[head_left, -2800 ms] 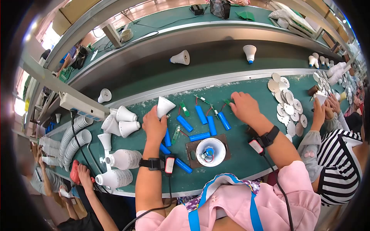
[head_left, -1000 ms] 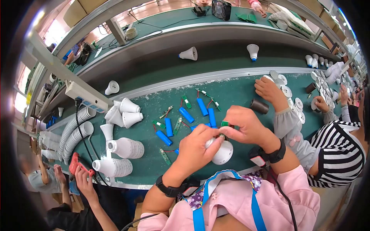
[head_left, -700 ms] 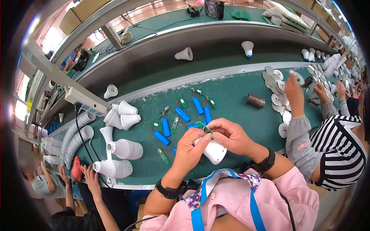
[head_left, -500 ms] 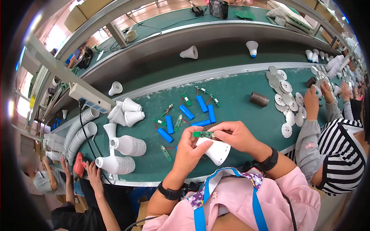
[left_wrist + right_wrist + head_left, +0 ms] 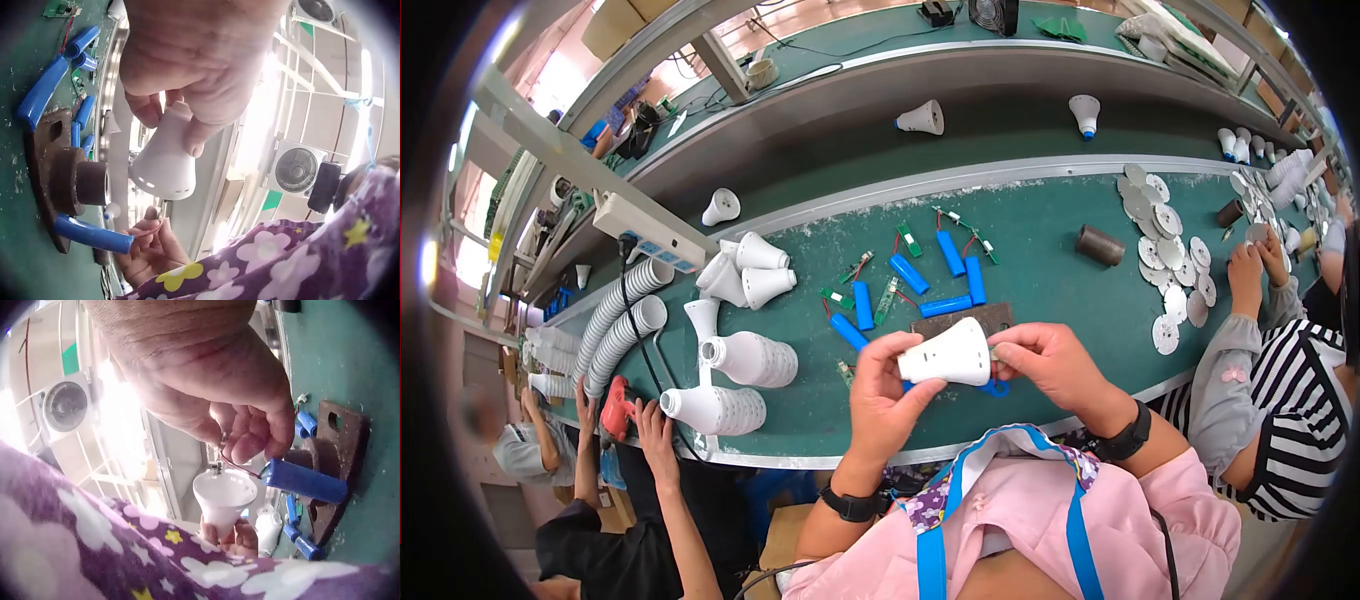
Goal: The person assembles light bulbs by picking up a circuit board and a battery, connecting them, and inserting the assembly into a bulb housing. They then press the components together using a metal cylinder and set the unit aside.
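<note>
Far left on the counter [image 5: 1020, 225]: two curved stacks [image 5: 628, 340] of white cups, nested one inside another. Next, a red tool [image 5: 615, 408], beside a neighbouring person's hands. Then two shorter nested stacks [image 5: 748, 360] of white housings, lying on their sides, several shells in each; behind them, a cluster of loose white housings [image 5: 766, 286]. Centre: blue cells [image 5: 908, 271] with red leads and green circuit boards [image 5: 886, 300], spread flat. Left hand [image 5: 878, 395]: gripping one white housing [image 5: 948, 355] round its narrow end, raised above the counter, tilted, its wide mouth towards the right hand. Behind that housing: a brown metal fixture [image 5: 990, 316]. Right hand [image 5: 1048, 366]: fingers closed in a pinch on thin wires [image 5: 240, 469] just beside the mouth; a blue battery [image 5: 306, 481] hangs from them, outside the housing. Farther right: one dark cylinder [image 5: 1100, 245], lying down, then a spread of overlapping pale discs [image 5: 1165, 335].
</note>
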`<control>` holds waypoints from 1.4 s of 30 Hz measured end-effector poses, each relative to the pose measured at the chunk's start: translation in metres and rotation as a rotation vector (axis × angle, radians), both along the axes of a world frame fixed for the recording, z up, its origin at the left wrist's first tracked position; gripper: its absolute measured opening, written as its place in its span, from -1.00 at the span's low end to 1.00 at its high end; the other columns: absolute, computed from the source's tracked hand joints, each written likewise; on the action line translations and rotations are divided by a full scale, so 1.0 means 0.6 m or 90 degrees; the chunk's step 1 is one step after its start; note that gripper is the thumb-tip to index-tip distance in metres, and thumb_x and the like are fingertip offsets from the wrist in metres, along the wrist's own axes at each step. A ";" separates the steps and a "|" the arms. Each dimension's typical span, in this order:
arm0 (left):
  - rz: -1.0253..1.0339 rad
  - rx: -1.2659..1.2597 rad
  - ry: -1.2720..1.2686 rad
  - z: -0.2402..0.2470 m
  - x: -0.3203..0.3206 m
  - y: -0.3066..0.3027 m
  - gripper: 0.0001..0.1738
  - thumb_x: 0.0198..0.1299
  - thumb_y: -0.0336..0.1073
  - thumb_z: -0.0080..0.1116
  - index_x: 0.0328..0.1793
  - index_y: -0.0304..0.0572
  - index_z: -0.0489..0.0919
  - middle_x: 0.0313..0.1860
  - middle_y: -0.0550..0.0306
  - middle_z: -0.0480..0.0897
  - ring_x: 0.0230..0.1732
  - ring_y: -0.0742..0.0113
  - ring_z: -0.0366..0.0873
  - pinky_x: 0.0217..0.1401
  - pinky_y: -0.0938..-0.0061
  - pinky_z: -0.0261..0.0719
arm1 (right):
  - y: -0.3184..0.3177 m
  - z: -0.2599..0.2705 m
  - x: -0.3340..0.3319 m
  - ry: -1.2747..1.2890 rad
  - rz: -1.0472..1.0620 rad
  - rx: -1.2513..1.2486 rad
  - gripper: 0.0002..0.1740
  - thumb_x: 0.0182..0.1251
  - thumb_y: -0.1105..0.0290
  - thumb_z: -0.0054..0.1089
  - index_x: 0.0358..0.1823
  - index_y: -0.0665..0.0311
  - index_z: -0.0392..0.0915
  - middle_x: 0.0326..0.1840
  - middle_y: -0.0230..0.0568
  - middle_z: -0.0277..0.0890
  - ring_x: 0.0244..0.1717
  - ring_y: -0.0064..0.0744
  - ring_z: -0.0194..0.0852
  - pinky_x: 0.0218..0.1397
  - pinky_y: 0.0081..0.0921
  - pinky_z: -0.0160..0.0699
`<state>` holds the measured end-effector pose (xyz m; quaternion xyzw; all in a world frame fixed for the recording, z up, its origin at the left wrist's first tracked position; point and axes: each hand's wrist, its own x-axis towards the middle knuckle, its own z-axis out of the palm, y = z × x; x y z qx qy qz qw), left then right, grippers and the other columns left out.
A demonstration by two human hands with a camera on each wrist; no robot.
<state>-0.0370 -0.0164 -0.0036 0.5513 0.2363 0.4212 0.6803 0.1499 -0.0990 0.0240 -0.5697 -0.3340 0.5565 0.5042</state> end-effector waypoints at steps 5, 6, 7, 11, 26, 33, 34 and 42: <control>-0.043 0.067 0.018 -0.015 -0.001 0.000 -0.45 -0.15 -0.61 0.27 0.05 -0.28 0.40 0.05 0.05 0.35 0.08 0.32 0.35 0.12 0.48 0.33 | 0.015 -0.001 -0.015 0.030 0.079 -0.058 -0.76 0.29 0.31 0.03 -0.19 0.32 0.55 -0.49 -0.46 0.46 -0.54 -0.77 0.28 -0.52 -0.77 0.21; -0.052 0.077 0.032 -0.014 -0.004 0.003 -0.46 -0.15 -0.61 0.28 0.04 -0.28 0.41 0.05 0.05 0.35 0.07 0.33 0.35 0.10 0.49 0.34 | 0.015 -0.008 -0.013 0.069 0.092 -0.067 -0.76 0.29 0.30 0.03 -0.19 0.31 0.56 -0.52 -0.48 0.43 -0.56 -0.78 0.23 -0.55 -0.78 0.17; -0.059 0.087 0.046 -0.014 -0.006 0.004 -0.47 -0.16 -0.61 0.29 0.02 -0.27 0.42 0.04 0.06 0.36 0.06 0.34 0.36 0.08 0.50 0.35 | 0.015 -0.013 -0.012 0.108 0.106 -0.077 -0.76 0.28 0.29 0.04 -0.20 0.30 0.56 -0.56 -0.51 0.40 -0.59 -0.80 0.19 -0.57 -0.78 0.13; -0.070 0.076 0.070 -0.012 -0.010 0.006 -0.48 -0.17 -0.60 0.31 0.00 -0.24 0.44 0.04 0.06 0.36 0.03 0.35 0.38 0.05 0.51 0.37 | 0.013 -0.007 -0.015 0.161 0.083 -0.111 -0.76 0.29 0.29 0.03 -0.17 0.28 0.56 -0.58 -0.52 0.37 -0.61 -0.80 0.16 -0.58 -0.80 0.09; -0.107 0.093 0.076 -0.014 -0.005 0.001 -0.50 -0.13 -0.61 0.28 0.02 -0.28 0.43 0.05 0.10 0.33 0.05 0.35 0.41 0.04 0.51 0.49 | -0.002 -0.003 -0.003 0.151 0.088 -0.095 -0.75 0.31 0.33 0.01 -0.08 0.28 0.54 -0.44 -0.49 0.46 -0.48 -0.78 0.26 -0.43 -0.79 0.26; -0.090 0.073 0.104 -0.010 -0.010 -0.002 -0.52 -0.16 -0.62 0.29 -0.02 -0.26 0.47 0.03 0.10 0.35 0.01 0.37 0.44 -0.10 0.59 0.56 | 0.001 -0.016 0.000 0.156 0.128 -0.062 -0.71 0.32 0.35 -0.02 -0.02 0.31 0.49 -0.39 -0.46 0.47 -0.44 -0.75 0.29 -0.38 -0.77 0.30; -0.083 0.089 0.115 -0.012 -0.010 -0.003 -0.51 -0.16 -0.62 0.29 -0.02 -0.25 0.47 0.02 0.10 0.35 0.01 0.37 0.44 -0.10 0.59 0.56 | 0.000 -0.017 0.004 0.183 0.140 -0.075 -0.70 0.32 0.35 -0.03 0.00 0.32 0.48 -0.36 -0.44 0.47 -0.43 -0.75 0.29 -0.38 -0.77 0.30; -0.032 0.156 0.110 -0.016 -0.007 -0.003 -0.52 -0.16 -0.63 0.28 -0.02 -0.26 0.47 0.02 0.07 0.34 -0.02 0.36 0.45 -0.11 0.58 0.57 | 0.006 0.003 -0.001 0.144 0.180 -0.005 -0.65 0.25 0.39 0.03 0.04 0.38 0.42 -0.18 -0.33 0.49 -0.22 -0.69 0.37 -0.20 -0.67 0.40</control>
